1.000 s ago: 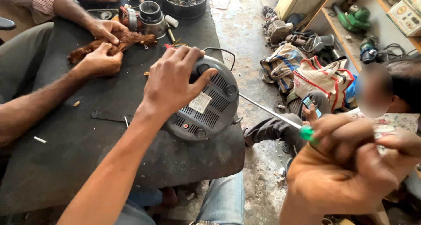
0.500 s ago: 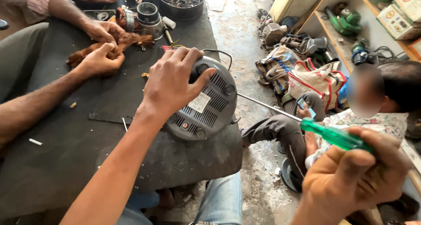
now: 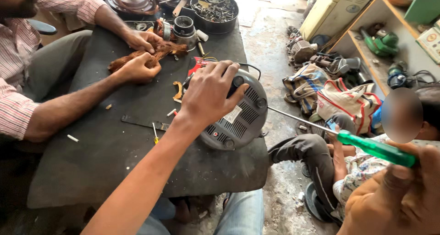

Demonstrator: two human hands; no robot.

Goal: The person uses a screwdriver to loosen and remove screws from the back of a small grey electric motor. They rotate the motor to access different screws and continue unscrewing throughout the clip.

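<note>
My left hand (image 3: 209, 94) rests palm down on a round grey motor housing (image 3: 243, 119) with vent slots, which lies at the right edge of the dark table (image 3: 91, 161). My right hand (image 3: 398, 198) is at the lower right, closed around the green handle of a long screwdriver (image 3: 373, 148). Its metal shaft points left, with the tip close to the housing's right rim. A thin black cable runs from the top of the housing.
Across the table a person in a striped shirt handles a bundle of copper wire (image 3: 151, 56) with both hands. A bowl of metal parts (image 3: 213, 6) stands behind. Another person sits on the floor at right, beside bags (image 3: 343, 97) and tool shelves (image 3: 389, 38).
My right hand has shifted with the screwdriver, whose shaft now points toward the housing's right rim. My left hand stays on the housing. The other person keeps working the copper wire.
</note>
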